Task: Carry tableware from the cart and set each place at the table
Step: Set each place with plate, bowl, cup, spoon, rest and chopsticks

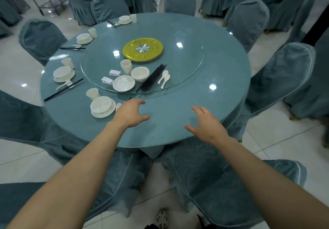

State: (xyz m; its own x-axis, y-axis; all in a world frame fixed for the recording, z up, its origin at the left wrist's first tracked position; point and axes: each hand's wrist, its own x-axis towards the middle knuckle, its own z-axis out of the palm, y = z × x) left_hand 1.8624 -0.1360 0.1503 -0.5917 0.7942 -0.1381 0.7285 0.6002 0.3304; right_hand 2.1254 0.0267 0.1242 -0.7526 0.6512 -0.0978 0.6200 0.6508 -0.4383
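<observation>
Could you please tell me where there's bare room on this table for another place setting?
The table rim is bare from the nearest bowl-and-plate setting rightward, round the right side. The glass turntable is bare right of the spoons. The left rim and the turntable's near-left part are crowded.

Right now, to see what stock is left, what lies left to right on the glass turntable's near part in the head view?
Small white rectangular pieces, plate, bowl, black chopsticks, spoons. Cup stack omitted: it overlaps the plate.
</observation>
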